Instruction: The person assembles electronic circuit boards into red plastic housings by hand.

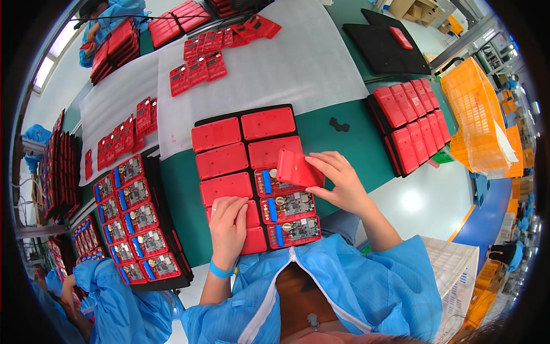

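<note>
Grip: left hand point(227, 226), fingers laid over a seated cover point(252, 213), clasp impossible to tell. Held cover point(291, 168): one, red, rectangular, rounded corners, tilted over an open unit point(280, 188) with blue cylinder point(267, 182), right column, black tray point(245, 142). Right hand point(339, 179): thumb and fingers closed on the held cover's right end. Farther right: more red covers point(405, 153), two rows.

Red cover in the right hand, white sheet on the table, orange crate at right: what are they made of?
Red cover: likely moulded plastic, satin; even colour, rounded corners.
White sheet: paper or thin foam, can't tell; matte, soft wrinkles.
Orange crate: probably plastic, slight sheen; perforated walls.
</note>
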Demonstrator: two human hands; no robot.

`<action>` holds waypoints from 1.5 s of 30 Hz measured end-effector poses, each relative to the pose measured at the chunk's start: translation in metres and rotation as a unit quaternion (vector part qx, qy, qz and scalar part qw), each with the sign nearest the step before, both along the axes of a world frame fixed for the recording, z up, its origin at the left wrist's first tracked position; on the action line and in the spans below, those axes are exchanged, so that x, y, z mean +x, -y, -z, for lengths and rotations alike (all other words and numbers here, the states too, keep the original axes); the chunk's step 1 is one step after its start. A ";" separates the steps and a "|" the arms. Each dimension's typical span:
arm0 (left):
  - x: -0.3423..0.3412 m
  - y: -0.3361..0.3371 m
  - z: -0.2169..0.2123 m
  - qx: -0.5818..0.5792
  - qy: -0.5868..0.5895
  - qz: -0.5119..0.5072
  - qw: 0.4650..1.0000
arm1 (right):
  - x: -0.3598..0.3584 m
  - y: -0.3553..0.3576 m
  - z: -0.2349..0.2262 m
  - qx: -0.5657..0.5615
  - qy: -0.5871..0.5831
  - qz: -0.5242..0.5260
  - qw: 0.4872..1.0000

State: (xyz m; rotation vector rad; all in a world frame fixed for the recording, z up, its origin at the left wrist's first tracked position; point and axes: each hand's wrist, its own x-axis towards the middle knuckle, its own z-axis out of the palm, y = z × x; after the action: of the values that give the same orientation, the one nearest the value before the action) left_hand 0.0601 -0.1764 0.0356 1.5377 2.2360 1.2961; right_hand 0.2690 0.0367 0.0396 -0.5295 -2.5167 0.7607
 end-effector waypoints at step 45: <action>-0.006 -0.022 0.010 -0.076 -0.053 0.042 0.995 | -0.019 0.006 0.000 0.051 0.062 -0.105 0.991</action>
State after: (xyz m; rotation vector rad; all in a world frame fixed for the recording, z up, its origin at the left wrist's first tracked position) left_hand 0.0543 -0.1546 0.0261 1.6608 2.2465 1.0192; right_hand 0.2501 0.0303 0.0393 -0.2880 -2.7409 0.6869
